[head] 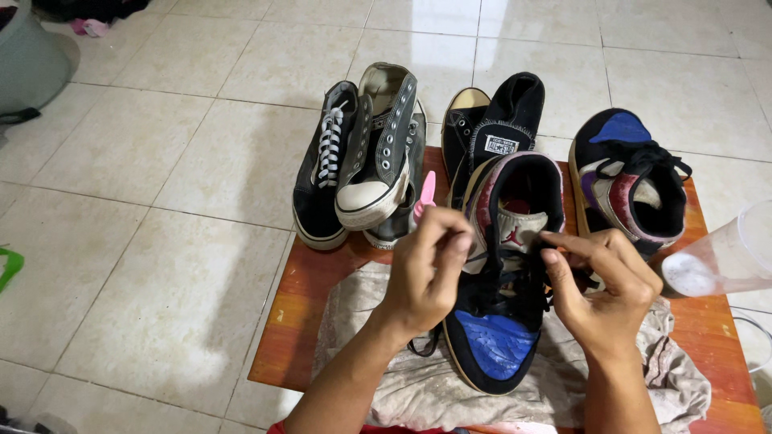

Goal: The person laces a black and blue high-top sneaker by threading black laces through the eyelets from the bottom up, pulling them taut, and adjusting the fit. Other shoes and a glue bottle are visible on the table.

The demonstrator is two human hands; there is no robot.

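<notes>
Shoes number six: two grey-black canvas sneakers (pixel 366 161), two black ones (pixel 490 128) behind, and two blue-black high-tops. One high-top (pixel 503 289) lies on the rag (pixel 418 378) atop the orange counter (pixel 293 321), its mate (pixel 631 181) just right. Left hand (pixel 426 277) pinches a pink brush (pixel 425 194); right hand (pixel 603 293) grips the black laces (pixel 523 281). One clear plastic cup (pixel 724 253) stands at the right edge.
</notes>
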